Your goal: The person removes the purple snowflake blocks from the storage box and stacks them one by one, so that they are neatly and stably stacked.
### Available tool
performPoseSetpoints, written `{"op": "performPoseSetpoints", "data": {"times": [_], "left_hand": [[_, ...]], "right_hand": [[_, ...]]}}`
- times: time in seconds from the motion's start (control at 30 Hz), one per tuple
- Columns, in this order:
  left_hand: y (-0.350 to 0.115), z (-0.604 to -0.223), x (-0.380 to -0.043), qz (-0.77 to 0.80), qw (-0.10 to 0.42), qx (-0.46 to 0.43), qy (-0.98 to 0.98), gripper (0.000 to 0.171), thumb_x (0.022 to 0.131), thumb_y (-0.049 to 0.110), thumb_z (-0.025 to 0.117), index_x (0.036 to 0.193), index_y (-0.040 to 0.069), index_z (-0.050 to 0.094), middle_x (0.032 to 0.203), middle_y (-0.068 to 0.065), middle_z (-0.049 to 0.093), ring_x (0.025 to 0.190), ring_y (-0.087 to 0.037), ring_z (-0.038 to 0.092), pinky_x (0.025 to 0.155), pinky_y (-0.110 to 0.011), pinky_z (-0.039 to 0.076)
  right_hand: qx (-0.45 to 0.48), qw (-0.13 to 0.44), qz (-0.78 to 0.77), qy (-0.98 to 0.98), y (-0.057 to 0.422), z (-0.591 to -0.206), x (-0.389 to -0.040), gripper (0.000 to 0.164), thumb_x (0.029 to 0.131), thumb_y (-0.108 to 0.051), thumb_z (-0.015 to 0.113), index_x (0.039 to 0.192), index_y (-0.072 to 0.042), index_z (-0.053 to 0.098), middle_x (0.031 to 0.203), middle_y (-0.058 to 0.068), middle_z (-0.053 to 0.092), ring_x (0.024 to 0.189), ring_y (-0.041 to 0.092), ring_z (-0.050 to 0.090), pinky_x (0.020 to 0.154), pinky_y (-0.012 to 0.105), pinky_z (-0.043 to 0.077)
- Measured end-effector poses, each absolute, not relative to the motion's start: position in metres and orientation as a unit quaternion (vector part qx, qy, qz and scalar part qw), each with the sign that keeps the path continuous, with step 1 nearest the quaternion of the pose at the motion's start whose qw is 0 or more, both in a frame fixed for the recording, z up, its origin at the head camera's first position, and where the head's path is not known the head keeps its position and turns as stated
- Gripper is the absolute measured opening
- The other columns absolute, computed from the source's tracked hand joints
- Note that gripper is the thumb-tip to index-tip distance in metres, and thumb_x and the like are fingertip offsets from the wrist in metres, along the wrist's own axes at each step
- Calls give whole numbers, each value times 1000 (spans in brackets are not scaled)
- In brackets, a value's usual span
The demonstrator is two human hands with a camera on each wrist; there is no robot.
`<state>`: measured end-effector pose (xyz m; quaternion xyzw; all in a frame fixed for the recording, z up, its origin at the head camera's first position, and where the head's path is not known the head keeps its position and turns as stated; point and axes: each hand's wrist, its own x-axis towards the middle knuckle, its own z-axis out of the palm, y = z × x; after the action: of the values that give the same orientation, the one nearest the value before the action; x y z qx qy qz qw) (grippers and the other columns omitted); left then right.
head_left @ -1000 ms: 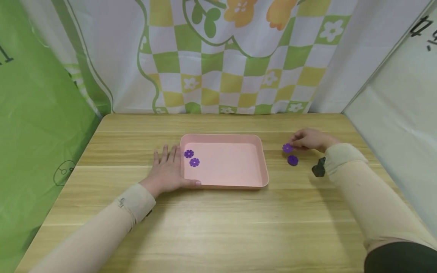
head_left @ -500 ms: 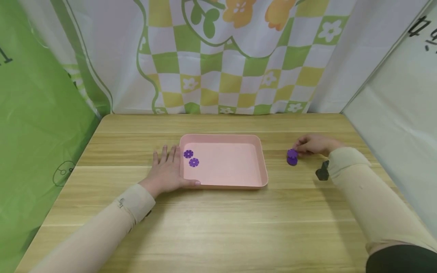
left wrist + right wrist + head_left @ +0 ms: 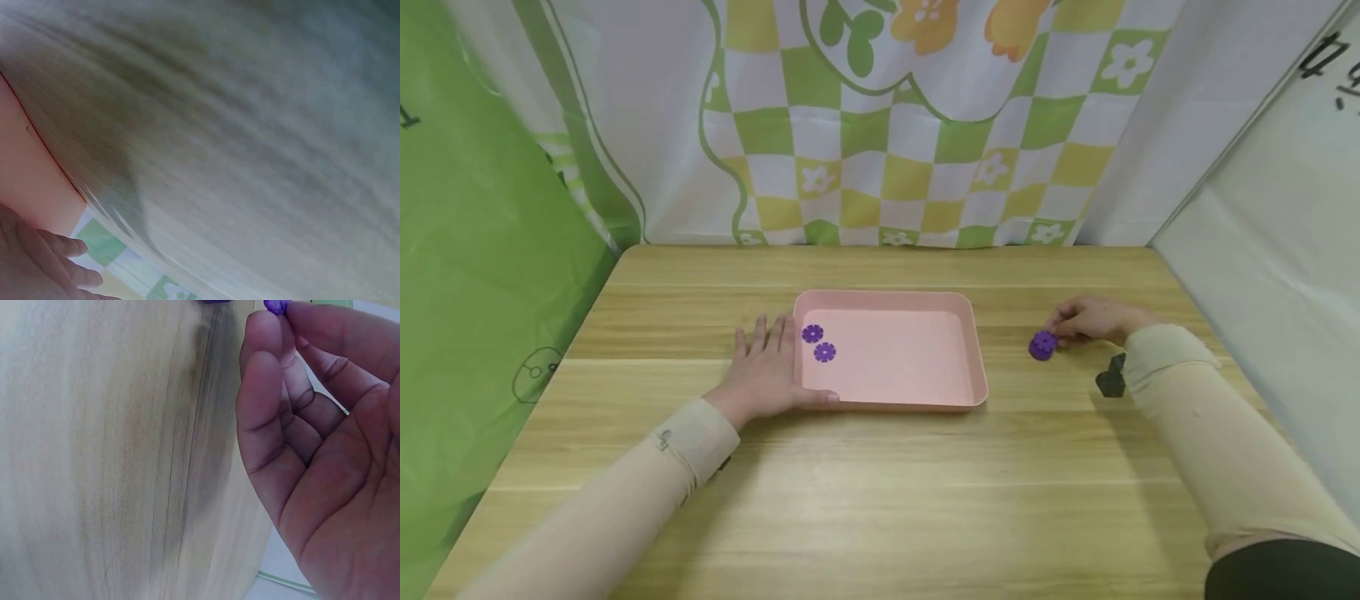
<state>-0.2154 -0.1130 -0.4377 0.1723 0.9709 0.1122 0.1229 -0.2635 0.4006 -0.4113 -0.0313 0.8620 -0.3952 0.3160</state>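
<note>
My right hand (image 3: 1090, 318) pinches a purple notched snowflake disc (image 3: 1043, 341) between thumb and fingertips, on the right of the table. Right under it, a darker purple disc or stack (image 3: 1040, 355) lies on the wood, partly covered by the held one. Only a sliver of the pinched disc shows at the top of the right wrist view, between the fingertips (image 3: 261, 328). With fingers spread, my left hand (image 3: 763, 379) rests against the left side of a shallow pink tray (image 3: 898, 358), thumb along its front rim. Two purple snowflake discs (image 3: 824, 352) lie inside at the left.
The wooden table (image 3: 880, 492) reaches a patterned curtain (image 3: 917, 167) at the back. A green sheet (image 3: 497, 233) hangs at the left and a white one (image 3: 1277, 250) at the right. A black wrist device (image 3: 1111, 379) hangs below the right cuff.
The right hand has moved slightly nearer and brought its disc down from behind the darker purple piece to over it. The left hand keeps its place on the tray.
</note>
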Motion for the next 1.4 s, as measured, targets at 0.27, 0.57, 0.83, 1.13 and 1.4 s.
{"op": "performPoseSetpoints", "data": {"times": [0.27,0.57,0.83,1.13,1.4], "left_hand": [[-113,-437,-218,116,125,172,970,147,72,91,62,161,-7,-1,168,-29,1,153,-50,-9,118,-66,-13],[-113,-438,-220,115,126,169,971,147,72,91,61,162,-6,-2,169,-28,1,153,-49,-8,118,-66,-13],[-113,-442,-222,112,131,166,971,147,71,93,59,162,-5,-3,169,-27,2,154,-49,-9,118,-65,-15],[-113,-441,-221,114,134,167,970,148,71,94,58,162,-5,-5,169,-28,1,153,-48,-9,118,-64,-14],[-113,-441,-220,118,133,169,970,148,71,93,60,162,-5,-4,169,-28,2,153,-49,-9,118,-65,-14]], "right_hand": [[-29,313,-407,858,400,-411,-262,20,103,-1,56,111,15,61,87,1,67,78,9,63,70,20,55],[-25,313,-401,861,402,-415,-264,22,103,-2,54,115,16,60,89,1,66,79,10,62,70,21,55],[-21,321,-406,856,403,-417,-262,22,103,-2,54,116,15,58,93,2,66,81,10,63,72,21,56],[-23,323,-417,849,403,-418,-261,19,104,-2,53,114,13,60,93,3,66,82,11,64,73,22,57],[-15,323,-416,850,404,-420,-261,19,105,-4,52,115,11,61,94,2,66,84,12,64,74,24,58]]}}
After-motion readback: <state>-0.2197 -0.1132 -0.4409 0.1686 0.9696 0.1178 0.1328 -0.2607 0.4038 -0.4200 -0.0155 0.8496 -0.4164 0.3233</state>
